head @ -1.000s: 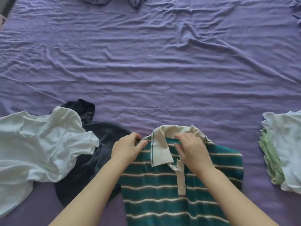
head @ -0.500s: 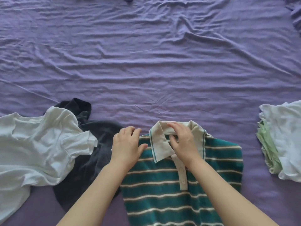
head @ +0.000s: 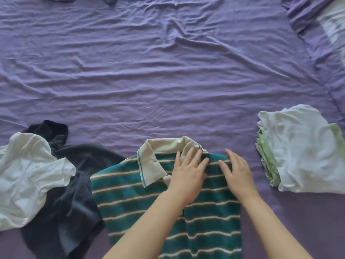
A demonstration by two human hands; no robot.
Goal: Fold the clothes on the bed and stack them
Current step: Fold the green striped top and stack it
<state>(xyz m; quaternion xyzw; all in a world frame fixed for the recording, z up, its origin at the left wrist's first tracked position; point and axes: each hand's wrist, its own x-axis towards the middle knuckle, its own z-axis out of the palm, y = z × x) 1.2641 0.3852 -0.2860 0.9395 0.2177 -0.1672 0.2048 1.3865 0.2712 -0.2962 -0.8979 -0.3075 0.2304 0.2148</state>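
Observation:
A green polo shirt [head: 130, 206] with cream stripes and a cream collar lies front side up on the purple bed sheet [head: 168, 81] at the near edge. My left hand [head: 188, 174] lies flat with straight fingers on the right side of the collar. My right hand [head: 237, 174] presses flat on the shirt's right shoulder. A crumpled white T-shirt [head: 28, 180] lies at the left, partly over a dark navy garment [head: 71, 193]. At the right sits a folded stack [head: 302, 152], a pale white garment over a light green one.
The wrinkled sheet stretches far ahead. A purple pillow or bunched cover [head: 317, 19] sits at the far right corner. Two small bits of dark cloth [head: 112, 0] poke in at the top edge.
Both hands moved right across the polo shirt, from pinching at the collar to lying flat on its right collar and shoulder. The view shifted left, showing more of the folded stack.

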